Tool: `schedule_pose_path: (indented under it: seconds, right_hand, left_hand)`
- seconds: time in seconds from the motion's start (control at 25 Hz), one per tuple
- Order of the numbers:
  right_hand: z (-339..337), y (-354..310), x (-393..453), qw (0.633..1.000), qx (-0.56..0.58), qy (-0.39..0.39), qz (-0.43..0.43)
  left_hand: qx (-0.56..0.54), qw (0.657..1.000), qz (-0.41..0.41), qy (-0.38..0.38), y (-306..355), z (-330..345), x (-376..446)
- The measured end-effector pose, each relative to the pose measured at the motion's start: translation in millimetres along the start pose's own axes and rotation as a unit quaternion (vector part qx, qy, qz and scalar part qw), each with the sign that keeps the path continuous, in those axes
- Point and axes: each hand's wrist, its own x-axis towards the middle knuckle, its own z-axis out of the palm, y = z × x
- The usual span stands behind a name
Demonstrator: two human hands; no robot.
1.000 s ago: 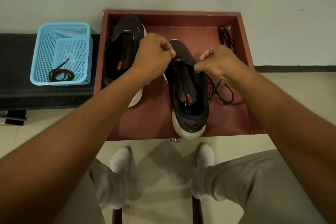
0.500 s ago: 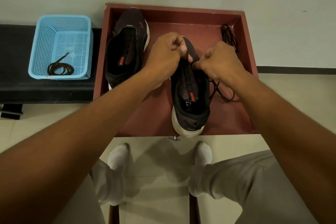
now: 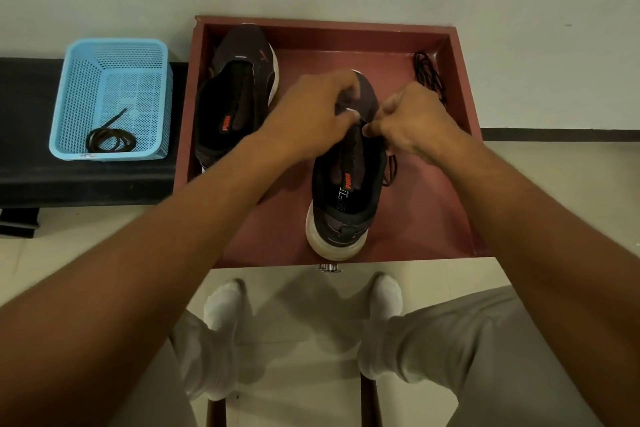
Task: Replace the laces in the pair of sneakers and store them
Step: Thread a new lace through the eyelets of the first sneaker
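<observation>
Two dark sneakers with white soles stand in a red-brown drawer (image 3: 464, 135). The left sneaker (image 3: 235, 97) lies unlaced against the drawer's left wall. Over the front of the right sneaker (image 3: 346, 191), my left hand (image 3: 311, 114) grips the upper near the eyelets. My right hand (image 3: 412, 121) pinches a dark lace (image 3: 390, 170) at the shoe's tongue, and the lace trails down the shoe's right side. A spare bundled lace (image 3: 427, 74) lies in the drawer's far right corner.
A light blue plastic basket (image 3: 69, 87) sits on a black bench (image 3: 20, 170) at the left, with a coiled dark lace (image 3: 109, 142) inside. A white wall rises behind the drawer. My socked feet (image 3: 223, 333) rest on the pale tiled floor below.
Both hands have drawn together over the right sneaker's front eyelets. The loose loop of lace beside the shoe has shortened. The view has shifted slightly.
</observation>
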Motion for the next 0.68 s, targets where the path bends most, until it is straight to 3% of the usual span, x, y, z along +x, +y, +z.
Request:
schedule_pose_path:
  seconds: [0.16, 0.32, 0.44, 0.68]
  right_hand:
    - [0.8, 1.2, 1.9, 1.0, -0.009, -0.011, -0.01]
    - [1.4, 0.8, 3.3, 1.0, -0.006, -0.019, -0.01]
    - [2.2, 1.4, 3.2, 1.0, 0.001, -0.019, -0.008]
    - [2.6, 1.6, 6.5, 1.0, 0.006, -0.026, 0.005]
  left_hand:
    - [0.138, 0.99, -0.021, -0.019, 9.1, 13.9, 4.1]
    - [0.181, 0.982, -0.058, 0.013, 19.6, 27.3, 7.3]
    - [0.115, 0.99, -0.084, 0.003, 14.3, 26.5, 12.6]
    - [-0.029, 0.989, -0.128, 0.067, -3.9, -16.6, 12.3]
